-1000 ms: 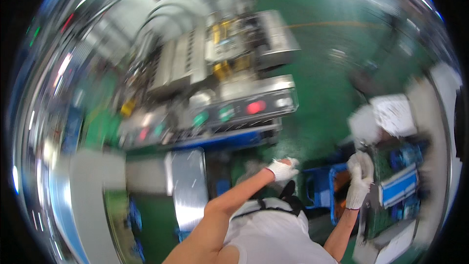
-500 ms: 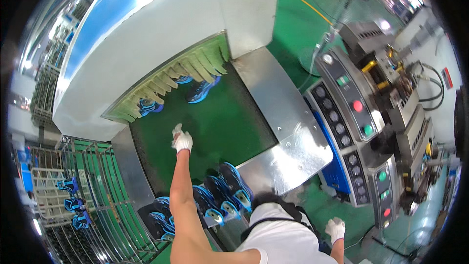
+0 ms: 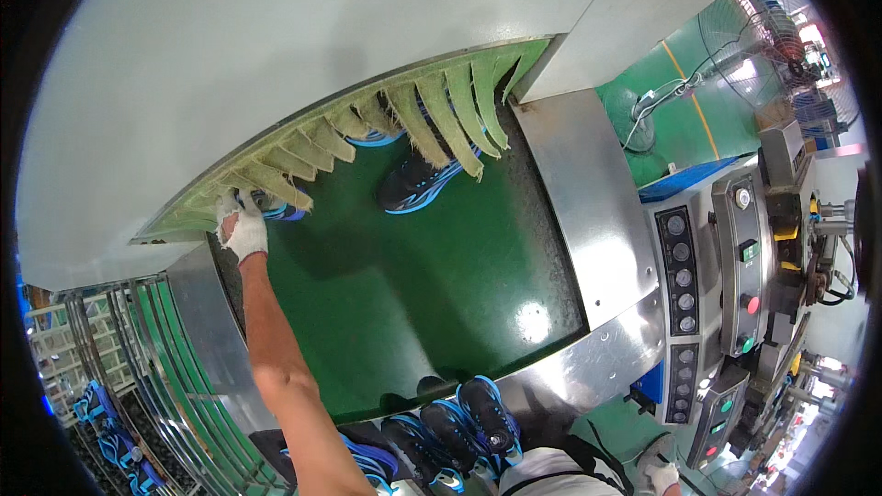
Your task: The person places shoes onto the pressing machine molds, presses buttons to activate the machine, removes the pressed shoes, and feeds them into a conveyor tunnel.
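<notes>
My left hand (image 3: pixel 243 228), in a white work glove with bare fingertips, reaches to the left end of a fringed green strip curtain (image 3: pixel 312 149). Its fingers are apart beside a black-and-blue sports shoe (image 3: pixel 280 206) that sits partly under the strips; I cannot see a firm grip on it. Farther right, a second black shoe with a blue sole (image 3: pixel 418 186) juts out from the curtain onto a green conveyor belt (image 3: pixel 395 312). My right hand (image 3: pixel 660 475), also gloved, hangs low at the lower right; its fingers cannot be made out.
Several black-and-blue shoes (image 3: pixel 487 413) stand along the near metal edge, by my body. A wire rack (image 3: pixel 175 358) is at the left, with blue-and-black pieces (image 3: pixel 115 441) beyond it. Machines with dials and buttons (image 3: pixel 680 262) line the right. A fan (image 3: pixel 758 37) stands behind.
My left hand has moved from over the belt to the shoe at the curtain's left end. My view has shifted closer to the opening. My right hand still hangs low.
</notes>
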A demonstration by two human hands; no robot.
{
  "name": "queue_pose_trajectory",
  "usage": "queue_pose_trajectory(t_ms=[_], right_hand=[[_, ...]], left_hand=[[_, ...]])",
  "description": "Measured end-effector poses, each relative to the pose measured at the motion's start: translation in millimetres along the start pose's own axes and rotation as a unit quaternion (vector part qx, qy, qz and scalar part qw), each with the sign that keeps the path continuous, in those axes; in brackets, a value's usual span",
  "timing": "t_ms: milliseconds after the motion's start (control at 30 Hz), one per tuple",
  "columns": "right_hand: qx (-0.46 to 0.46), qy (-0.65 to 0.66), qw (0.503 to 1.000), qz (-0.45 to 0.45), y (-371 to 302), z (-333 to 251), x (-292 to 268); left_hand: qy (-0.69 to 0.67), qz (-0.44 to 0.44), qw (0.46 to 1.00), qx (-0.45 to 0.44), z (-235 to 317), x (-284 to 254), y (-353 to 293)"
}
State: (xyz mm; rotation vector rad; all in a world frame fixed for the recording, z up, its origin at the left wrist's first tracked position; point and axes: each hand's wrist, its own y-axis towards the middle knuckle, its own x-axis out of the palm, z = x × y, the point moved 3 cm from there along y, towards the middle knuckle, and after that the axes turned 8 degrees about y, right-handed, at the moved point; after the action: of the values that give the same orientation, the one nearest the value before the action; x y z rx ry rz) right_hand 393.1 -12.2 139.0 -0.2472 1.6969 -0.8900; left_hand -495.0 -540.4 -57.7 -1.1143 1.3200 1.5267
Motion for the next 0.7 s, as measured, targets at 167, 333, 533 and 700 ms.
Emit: queue_pose_trajectory(t_ms=[167,333,533,700], right_hand=[[-0.071,-0.224,0.972,-0.015,18,-57,31],[-0.317,-0.213,0.924,-0.001,19,-138,57],[-0.367,0.196,0.865,-0.281,-87,-234,32],[-0.615,0.093,0.770,-0.142,-90,-245,-52]], left_hand=[[-0.134,0.007,0.991,-0.005,2,-34,-71],[-0.315,-0.144,0.938,-0.027,69,-114,-183],[-0.580,-0.354,0.733,0.041,258,-230,-301],[-0.475,-0.301,0.715,0.415,460,-358,-428]])
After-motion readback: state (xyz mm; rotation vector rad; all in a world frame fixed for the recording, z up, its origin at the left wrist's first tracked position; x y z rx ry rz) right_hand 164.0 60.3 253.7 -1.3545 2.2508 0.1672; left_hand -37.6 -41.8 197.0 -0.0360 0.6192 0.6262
